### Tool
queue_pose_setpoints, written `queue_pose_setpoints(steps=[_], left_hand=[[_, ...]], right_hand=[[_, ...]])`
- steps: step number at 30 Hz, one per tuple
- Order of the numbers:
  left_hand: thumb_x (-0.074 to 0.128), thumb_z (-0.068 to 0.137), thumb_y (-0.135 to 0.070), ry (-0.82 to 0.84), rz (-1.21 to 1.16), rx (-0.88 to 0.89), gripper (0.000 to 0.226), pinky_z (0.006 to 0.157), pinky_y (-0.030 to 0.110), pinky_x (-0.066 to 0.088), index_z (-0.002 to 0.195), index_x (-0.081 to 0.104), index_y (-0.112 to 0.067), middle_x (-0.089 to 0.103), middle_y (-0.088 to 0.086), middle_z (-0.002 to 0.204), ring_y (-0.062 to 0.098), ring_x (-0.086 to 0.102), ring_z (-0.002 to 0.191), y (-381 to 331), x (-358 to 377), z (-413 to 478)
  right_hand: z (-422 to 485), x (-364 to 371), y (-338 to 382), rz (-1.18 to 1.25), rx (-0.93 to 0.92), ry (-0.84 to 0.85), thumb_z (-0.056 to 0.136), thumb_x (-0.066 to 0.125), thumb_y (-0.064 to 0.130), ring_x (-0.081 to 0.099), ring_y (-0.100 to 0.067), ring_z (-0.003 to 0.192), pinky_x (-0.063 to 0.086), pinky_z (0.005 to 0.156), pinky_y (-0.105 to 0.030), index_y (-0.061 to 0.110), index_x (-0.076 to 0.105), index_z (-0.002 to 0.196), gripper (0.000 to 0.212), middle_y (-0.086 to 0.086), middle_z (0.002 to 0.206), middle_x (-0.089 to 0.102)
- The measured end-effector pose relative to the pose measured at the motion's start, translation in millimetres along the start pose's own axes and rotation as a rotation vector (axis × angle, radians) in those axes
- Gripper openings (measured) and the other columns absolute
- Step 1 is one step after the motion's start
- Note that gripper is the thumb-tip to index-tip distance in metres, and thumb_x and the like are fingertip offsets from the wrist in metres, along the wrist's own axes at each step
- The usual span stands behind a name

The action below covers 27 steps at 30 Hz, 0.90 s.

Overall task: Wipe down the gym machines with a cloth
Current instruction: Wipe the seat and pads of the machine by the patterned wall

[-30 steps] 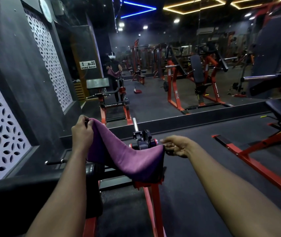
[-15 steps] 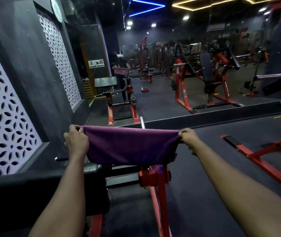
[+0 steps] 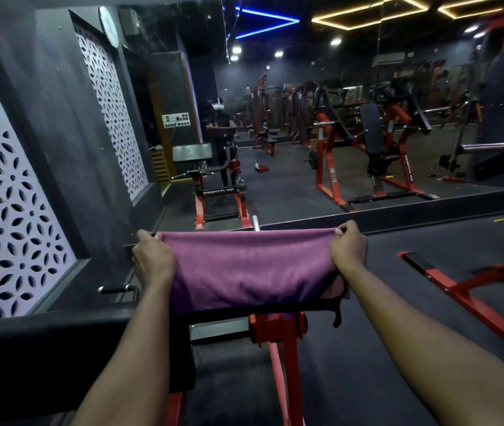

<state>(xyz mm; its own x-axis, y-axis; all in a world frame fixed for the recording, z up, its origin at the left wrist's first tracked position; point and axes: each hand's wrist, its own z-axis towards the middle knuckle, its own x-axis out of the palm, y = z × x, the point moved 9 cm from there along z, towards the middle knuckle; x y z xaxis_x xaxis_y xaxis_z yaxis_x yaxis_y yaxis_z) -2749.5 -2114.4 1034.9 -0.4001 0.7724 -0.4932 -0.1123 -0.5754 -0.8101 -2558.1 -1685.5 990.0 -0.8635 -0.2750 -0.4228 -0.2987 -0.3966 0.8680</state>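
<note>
Two hands, left hand (image 3: 153, 262) and right hand (image 3: 348, 247), grip one purple cloth (image 3: 249, 269) stretched between them.

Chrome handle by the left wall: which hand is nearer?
Left. The left hand grips the cloth end just up-right of the chrome handle; the right hand grips the opposite end, farther right.

One left hand (image 3: 154, 262), one right hand (image 3: 349, 247), one purple cloth (image 3: 247, 269), two lattice panels (image 3: 8, 195) (image 3: 112, 109)

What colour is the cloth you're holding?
Purple, plain with no pattern; the cloth shows clearly in the head view.
</note>
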Motion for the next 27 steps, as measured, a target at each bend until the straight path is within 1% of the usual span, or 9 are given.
queue_pose_setpoints(steps=[3, 6, 10, 12, 16, 19, 22, 24, 27], left_hand=[[0.052, 0.103, -0.022, 0.09, 0.103, -0.037, 0.029, 0.094, 0.047, 0.048, 0.12, 0.061, 0.0, 0.061, 0.03, 0.124, 0.047, 0.058, 0.117, -3.8, 16.3, -5.1], [0.06, 0.098, -0.026, 0.247, 0.126, 0.053, 0.029, 0.091, 0.042, 0.053, 0.114, 0.07, -0.004, 0.068, 0.025, 0.116, 0.041, 0.065, 0.108, -27.3, 44.1, -20.2], [0.066, 0.096, -0.021, 0.496, -0.008, 0.215, 0.016, 0.044, 0.035, 0.056, 0.096, 0.068, -0.006, 0.069, 0.017, 0.088, 0.031, 0.071, 0.056, -70.5, 83.1, -65.7], [0.065, 0.098, -0.018, 0.591, -0.081, 0.27, 0.014, 0.038, 0.033, 0.053, 0.093, 0.064, -0.005, 0.068, 0.018, 0.082, 0.028, 0.069, 0.047, -87.7, 95.0, -88.7], [0.047, 0.106, -0.015, 0.728, -0.21, 0.317, 0.024, 0.051, 0.044, 0.061, 0.091, 0.061, -0.002, 0.064, 0.022, 0.079, 0.03, 0.069, 0.056, -96.7, 107.4, -106.7], [0.039, 0.107, -0.006, 0.868, -0.365, 0.311, 0.024, 0.063, 0.045, 0.063, 0.101, 0.061, -0.004, 0.069, 0.028, 0.089, 0.037, 0.072, 0.07, -92.5, 113.0, -113.3], [0.049, 0.095, -0.003, 0.717, -0.369, 0.434, 0.017, 0.069, 0.042, 0.061, 0.099, 0.056, -0.018, 0.071, 0.014, 0.086, 0.033, 0.072, 0.079, -88.4, 105.9, -102.7], [0.059, 0.078, -0.014, 0.662, -0.322, 0.45, 0.033, 0.079, 0.037, 0.056, 0.108, 0.053, -0.026, 0.066, 0.002, 0.1, 0.022, 0.066, 0.092, -77.6, 101.9, -90.6], [0.068, 0.073, -0.036, 1.052, -0.227, 0.434, 0.052, 0.094, 0.036, 0.053, 0.123, 0.056, -0.036, 0.063, -0.006, 0.123, 0.013, 0.062, 0.112, -65.9, 122.4, -103.7]], right_hand=[[-2.6, 6.3, 5.1, 0.012, 0.093, 0.034, 0.1, 0.06, 0.019, 0.063, -0.038, 0.108, 0.048, 0.089, -0.036, 0.006, 0.06, 0.111, 0.018, -0.021, 0.116, 0.065], [-16.5, 30.9, 29.4, 0.057, -0.005, 0.138, 0.095, 0.068, 0.023, 0.066, -0.033, 0.104, 0.049, 0.089, -0.031, 0.007, 0.065, 0.108, 0.021, -0.015, 0.109, 0.07], [-58.0, 73.5, 67.9, 0.101, -0.189, 0.351, 0.091, 0.075, 0.021, 0.063, -0.016, 0.083, 0.04, 0.06, -0.01, 0.014, 0.07, 0.104, 0.016, -0.002, 0.091, 0.069], [-75.3, 89.5, 79.0, 0.117, -0.249, 0.46, 0.09, 0.076, 0.02, 0.067, -0.015, 0.082, 0.047, 0.057, -0.008, 0.015, 0.07, 0.104, 0.016, -0.001, 0.093, 0.073], [-83.0, 90.6, 76.1, 0.188, -0.232, 0.544, 0.082, 0.084, 0.026, 0.071, -0.014, 0.088, 0.06, 0.082, -0.033, 0.017, 0.071, 0.103, 0.026, 0.0, 0.093, 0.076], [-83.0, 83.2, 77.5, 0.145, -0.293, 0.566, 0.077, 0.086, 0.015, 0.068, -0.013, 0.091, 0.053, 0.081, -0.024, 0.018, 0.068, 0.103, 0.032, -0.001, 0.097, 0.074], [-82.8, 79.7, 83.9, 0.16, -0.352, 0.642, 0.08, 0.075, -0.002, 0.066, -0.008, 0.082, 0.049, 0.073, -0.016, 0.016, 0.068, 0.102, 0.029, 0.002, 0.092, 0.072], [-78.1, 71.9, 89.0, 0.193, -0.382, 0.698, 0.082, 0.067, -0.009, 0.066, -0.004, 0.084, 0.049, 0.077, -0.013, 0.016, 0.069, 0.102, 0.033, 0.004, 0.094, 0.072], [-69.2, 57.3, 96.2, 0.287, -0.383, 0.8, 0.089, 0.059, -0.013, 0.065, -0.001, 0.092, 0.051, 0.082, -0.015, 0.01, 0.068, 0.112, 0.034, 0.001, 0.103, 0.07]])
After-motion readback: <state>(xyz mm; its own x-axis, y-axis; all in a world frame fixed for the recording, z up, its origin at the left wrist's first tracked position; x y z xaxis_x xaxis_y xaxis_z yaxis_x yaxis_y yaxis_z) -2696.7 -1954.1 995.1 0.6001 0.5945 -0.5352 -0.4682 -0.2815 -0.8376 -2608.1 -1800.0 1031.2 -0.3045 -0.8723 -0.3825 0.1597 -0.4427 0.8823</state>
